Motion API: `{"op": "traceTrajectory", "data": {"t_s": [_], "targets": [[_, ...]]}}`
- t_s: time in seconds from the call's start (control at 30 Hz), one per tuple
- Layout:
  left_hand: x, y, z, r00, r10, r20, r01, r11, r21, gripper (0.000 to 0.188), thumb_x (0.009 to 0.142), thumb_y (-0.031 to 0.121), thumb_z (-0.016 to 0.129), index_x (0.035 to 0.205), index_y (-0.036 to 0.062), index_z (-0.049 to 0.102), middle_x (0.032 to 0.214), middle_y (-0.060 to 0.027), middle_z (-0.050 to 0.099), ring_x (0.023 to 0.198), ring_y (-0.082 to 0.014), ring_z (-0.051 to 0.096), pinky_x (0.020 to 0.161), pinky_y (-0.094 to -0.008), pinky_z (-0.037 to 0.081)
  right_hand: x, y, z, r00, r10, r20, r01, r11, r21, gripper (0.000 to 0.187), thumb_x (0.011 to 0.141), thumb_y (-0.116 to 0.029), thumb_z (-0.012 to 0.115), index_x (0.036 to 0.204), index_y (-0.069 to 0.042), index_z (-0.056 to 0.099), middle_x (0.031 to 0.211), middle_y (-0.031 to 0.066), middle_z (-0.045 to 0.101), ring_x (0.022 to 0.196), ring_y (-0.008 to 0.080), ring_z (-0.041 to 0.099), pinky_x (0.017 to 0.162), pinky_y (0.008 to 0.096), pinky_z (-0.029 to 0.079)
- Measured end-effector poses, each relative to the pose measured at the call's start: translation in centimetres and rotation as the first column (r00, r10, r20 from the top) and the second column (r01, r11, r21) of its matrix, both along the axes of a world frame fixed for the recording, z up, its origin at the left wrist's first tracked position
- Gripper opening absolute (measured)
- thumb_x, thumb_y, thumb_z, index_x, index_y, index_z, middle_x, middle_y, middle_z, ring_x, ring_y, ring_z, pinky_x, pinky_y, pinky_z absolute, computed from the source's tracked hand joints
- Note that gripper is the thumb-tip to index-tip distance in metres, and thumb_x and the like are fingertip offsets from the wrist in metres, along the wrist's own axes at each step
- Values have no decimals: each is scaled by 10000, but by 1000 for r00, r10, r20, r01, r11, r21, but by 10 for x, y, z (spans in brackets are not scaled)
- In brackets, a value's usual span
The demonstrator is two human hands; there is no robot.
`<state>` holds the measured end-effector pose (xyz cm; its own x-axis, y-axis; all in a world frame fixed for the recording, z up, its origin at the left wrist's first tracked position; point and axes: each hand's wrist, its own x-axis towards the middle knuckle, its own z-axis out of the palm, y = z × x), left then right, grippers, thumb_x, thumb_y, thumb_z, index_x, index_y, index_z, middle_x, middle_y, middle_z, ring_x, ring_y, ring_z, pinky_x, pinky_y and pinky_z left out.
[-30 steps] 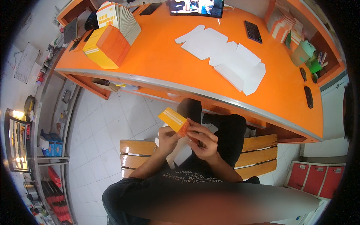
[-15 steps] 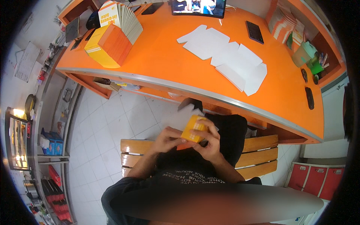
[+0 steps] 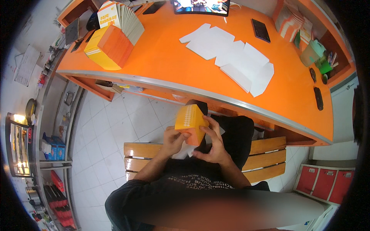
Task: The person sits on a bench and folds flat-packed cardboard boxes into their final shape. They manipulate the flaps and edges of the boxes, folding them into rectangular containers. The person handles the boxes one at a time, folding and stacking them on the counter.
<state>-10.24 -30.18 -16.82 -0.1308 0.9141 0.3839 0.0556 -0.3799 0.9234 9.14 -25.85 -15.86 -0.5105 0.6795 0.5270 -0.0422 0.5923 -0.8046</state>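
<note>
A yellow and orange cardboard box (image 3: 189, 116), partly folded, is held above my lap between both hands. My left hand (image 3: 172, 141) grips its lower left edge, thumb on the orange face. On the other side my right hand (image 3: 214, 145) has its upper fingers curled on the box's right side, with its thumb lower down by a white flap. White inner flaps stick out below the box, and some of them are hidden by my fingers. Flat white carton blanks (image 3: 223, 46) lie unfolded on the orange desk (image 3: 162, 50) ahead.
On the desk's left stand a yellow-orange box (image 3: 110, 48) and a fanned stack of cartons (image 3: 129, 25). A black phone (image 3: 261, 30), a green cup (image 3: 313, 53) and a screen (image 3: 200, 7) are farther back. Beneath me is a slatted wooden bench (image 3: 266, 158); a shelf (image 3: 58, 115) stands left.
The box has been turned and opened up, showing a larger yellow face and an orange face. White flaps moved from above it to below. My right hand has shifted to its right side.
</note>
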Motion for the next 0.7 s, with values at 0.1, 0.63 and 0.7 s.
{"op": "traceTrajectory", "data": {"t_s": [0.1,0.63,0.7], "targets": [[-4,-8,2,986,129,-101,-132,991,-22,77,908,31,648,894,-28,697,766,-73,688,675,-149,634,618,-276,487,5,1,-8,1000,20,2,-20,999,32,911,657,-419,893,1411,-153,456,1501,275,275,1400,448,294,1127,577,276],[17,-15,13,917,-108,384,173,975,-139,325,892,19,696,1197,-19,588,1135,-98,657,1041,-198,645,914,-335,519,1,0,-6,992,-36,-120,35,999,-8,769,612,-298,944,1254,-61,593,1474,271,348,1390,433,343,1112,557,321],[26,-17,23,888,-138,438,219,966,-138,376,854,12,737,1199,-12,590,1140,-107,657,1044,-201,648,917,-338,523,0,-4,-7,982,-71,-176,60,996,-64,755,610,-260,944,1245,-54,591,1461,266,364,1382,425,366,1104,544,344]]}}
